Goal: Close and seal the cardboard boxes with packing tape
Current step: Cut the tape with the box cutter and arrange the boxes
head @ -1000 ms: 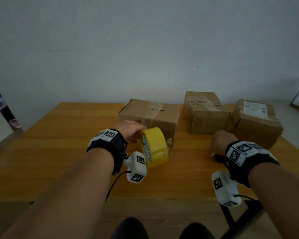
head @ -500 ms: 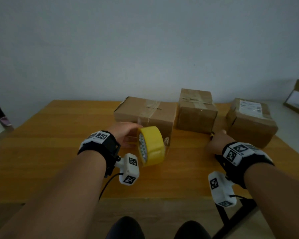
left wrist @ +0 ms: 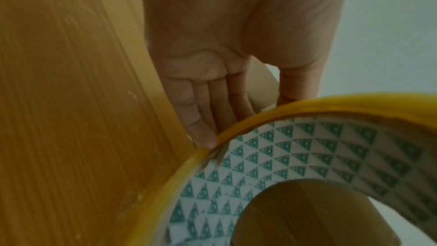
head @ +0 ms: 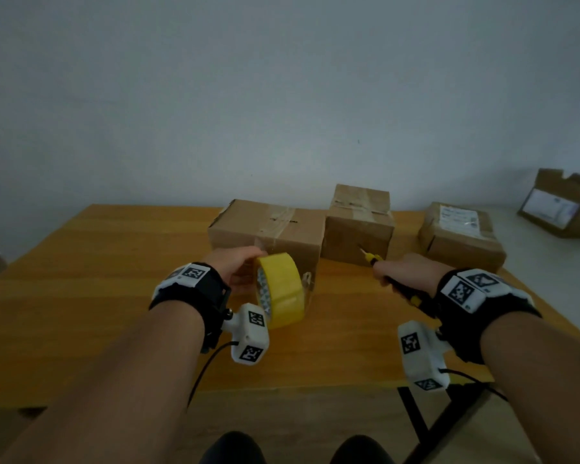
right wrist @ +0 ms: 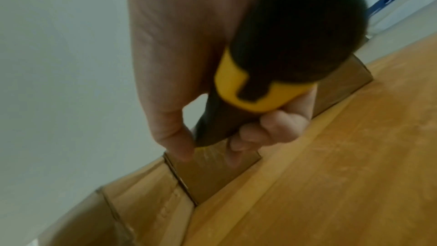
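My left hand [head: 238, 267] holds a yellow tape roll [head: 282, 289] upright just in front of the nearest cardboard box [head: 268, 229], whose top bears a strip of clear tape. Fingers and thumb clasp the roll's outer rim [left wrist: 236, 128], and its patterned core faces the left wrist camera. Clear tape runs from the roll down the box's front face. My right hand [head: 402, 274] grips a black and yellow utility knife [right wrist: 255, 89], its blade tip [head: 364, 251] pointing at the middle box [head: 359, 226].
A third box [head: 459, 236] with a white label sits at the table's [head: 98, 296] right rear. An open box [head: 563, 209] lies on a pale surface beyond the table's right edge. A wall stands close behind the boxes.
My right hand rose from the table holding the knife, whose blade now shows. The left hand stays at the box with the roll. My head has tilted, shifting the view.
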Motion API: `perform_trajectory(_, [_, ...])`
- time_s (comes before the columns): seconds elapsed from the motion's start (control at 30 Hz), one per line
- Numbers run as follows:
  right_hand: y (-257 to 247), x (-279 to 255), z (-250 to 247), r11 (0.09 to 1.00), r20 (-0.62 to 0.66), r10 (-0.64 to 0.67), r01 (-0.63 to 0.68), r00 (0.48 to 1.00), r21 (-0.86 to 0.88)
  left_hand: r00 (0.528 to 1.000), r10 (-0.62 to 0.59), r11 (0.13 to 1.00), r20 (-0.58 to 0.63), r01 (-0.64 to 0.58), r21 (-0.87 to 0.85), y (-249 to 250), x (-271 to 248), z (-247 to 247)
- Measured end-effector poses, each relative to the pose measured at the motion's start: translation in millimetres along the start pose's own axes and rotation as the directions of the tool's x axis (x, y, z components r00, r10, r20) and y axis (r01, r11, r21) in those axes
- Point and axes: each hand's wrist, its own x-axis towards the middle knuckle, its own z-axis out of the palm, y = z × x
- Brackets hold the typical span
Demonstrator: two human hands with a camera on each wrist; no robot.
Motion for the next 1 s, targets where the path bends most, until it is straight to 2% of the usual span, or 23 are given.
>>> perform_trajectory(0.1, [-9, -6, -2, 0.983, -0.001, -0.181, 0.181, 0.984, 0.019, 1.0, -0.009, 0.998, -0.019, 0.008, -0.066, -3, 1, 0])
perform_trajectory(0.23, [-26, -19, 4, 0.895, -0.05, -0.444, 0.446, 0.895, 0.028, 1.0, -0.01, 0.997, -0.011, 0.009, -0.079, -4, 2, -2])
perform_trajectory(0.3, [-41, -23, 9, 0.837, -0.074, -0.547, 0.541, 0.834, -0.083, 1.0, -0.009, 0.997, -0.003, 0.008, -0.079, -4, 3, -3])
perform_trajectory(0.37, [-56, -24, 16, 0.756, -0.095, -0.638, 0.599, 0.764, -0.266, 1.0, -0.007, 0.997, 0.013, 0.008, -0.078, -4, 3, -4])
perform_trajectory(0.47, [-76, -23, 29, 0.615, -0.071, -0.717, 0.581, 0.693, -0.534, 1.0, -0.001, 0.997, 0.014, 0.002, -0.078, -4, 5, -5])
perform_trajectory(0.63, [-92, -18, 41, 0.471, -0.022, -0.778, 0.56, 0.628, -0.681, 1.0, 0.004, 0.997, 0.019, -0.002, -0.077, -3, 5, -5])
perform_trajectory(0.73, [-94, -19, 44, 0.415, 0.021, -0.777, 0.537, 0.629, -0.735, 1.0, 0.018, 0.997, 0.012, -0.017, -0.076, -3, 5, -6])
perform_trajectory(0.83, [-92, -17, 50, 0.368, 0.013, -0.794, 0.496, 0.608, -0.787, 1.0, 0.009, 0.997, 0.026, -0.007, -0.08, -2, 2, -6])
perform_trajectory(0.9, [-90, -14, 54, 0.355, -0.005, -0.795, 0.457, 0.607, -0.816, 1.0, 0.007, 0.997, 0.03, -0.005, -0.075, -2, 0, -6])
perform_trajectory(1.0, [-86, -13, 52, 0.372, -0.008, -0.774, 0.446, 0.633, -0.814, 0.999, 0.017, 0.998, 0.027, -0.015, -0.061, -3, 0, -7])
